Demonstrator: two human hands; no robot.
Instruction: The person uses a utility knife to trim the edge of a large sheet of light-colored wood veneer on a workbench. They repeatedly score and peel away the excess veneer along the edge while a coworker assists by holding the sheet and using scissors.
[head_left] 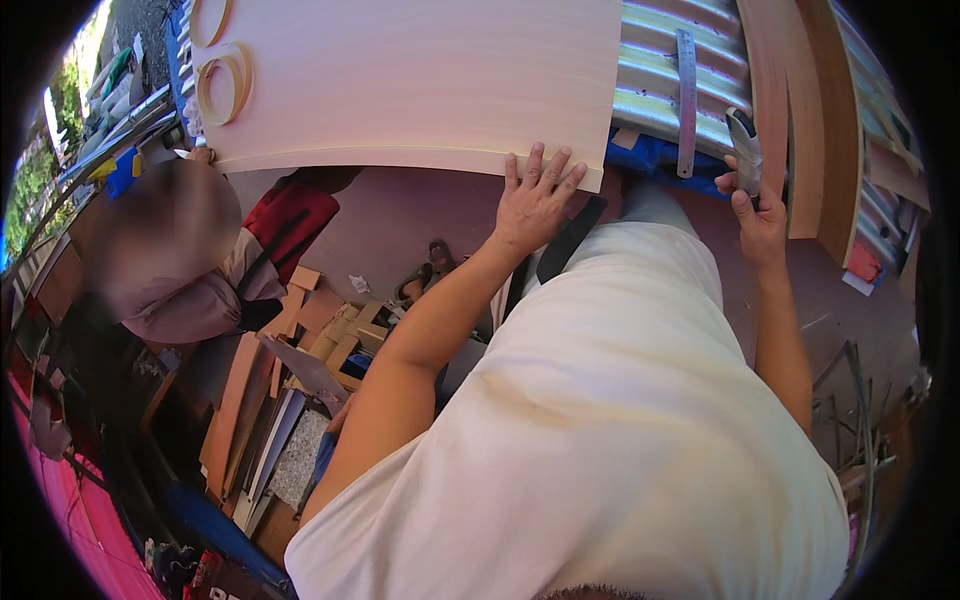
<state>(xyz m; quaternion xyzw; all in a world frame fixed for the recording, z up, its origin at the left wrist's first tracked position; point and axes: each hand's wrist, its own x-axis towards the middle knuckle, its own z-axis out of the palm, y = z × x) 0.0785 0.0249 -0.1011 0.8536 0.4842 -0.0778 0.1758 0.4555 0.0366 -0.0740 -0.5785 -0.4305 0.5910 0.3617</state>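
When viewed from above, see left hand (537, 203) palm-down, fingers spread and nearly straight, resting on near edge of large pale panel (420, 70) close to its right corner, gripping nothing. Logged panel as lying directly ahead of the wearer, with narrow pale strip (400, 158) along its near edge and coils of thin banding (245, 82) on its upper left part. Noted right hand (760, 218) apart from panel, off to the right, closed around grey hand tool (745, 150) shaped like a utility knife. Recorded metal ruler (686, 100) between panel and tool, lying across ridges of corrugated metal sheet (650, 60); farther right, long wooden boards (835, 120). Observed co-worker's hand (201, 157) at panel's near left corner. Marked wood offcuts (232, 415) as heaped on floor (400, 210), lower left.
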